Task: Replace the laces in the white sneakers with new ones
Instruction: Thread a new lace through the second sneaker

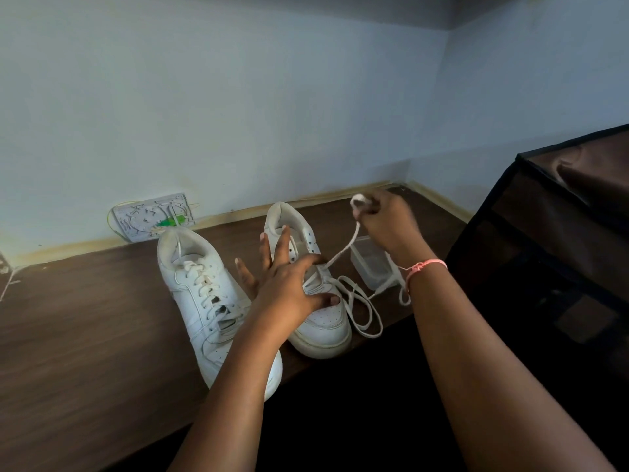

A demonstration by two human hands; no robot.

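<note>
Two white sneakers stand on a dark wooden table, heels to the wall. The left sneaker is fully laced. My left hand rests on the right sneaker, fingers spread straight, thumb and forefinger pressing near the lower eyelets. My right hand is raised above and behind that shoe and grips a white lace, which runs taut from the fist down to the eyelets. More of the lace lies in loose loops on the table right of the toe.
A clear plastic box sits right of the right sneaker, under my right wrist. A white board with cut-outs and something green leans on the wall behind the left sneaker. A dark brown fabric cabinet stands at the right.
</note>
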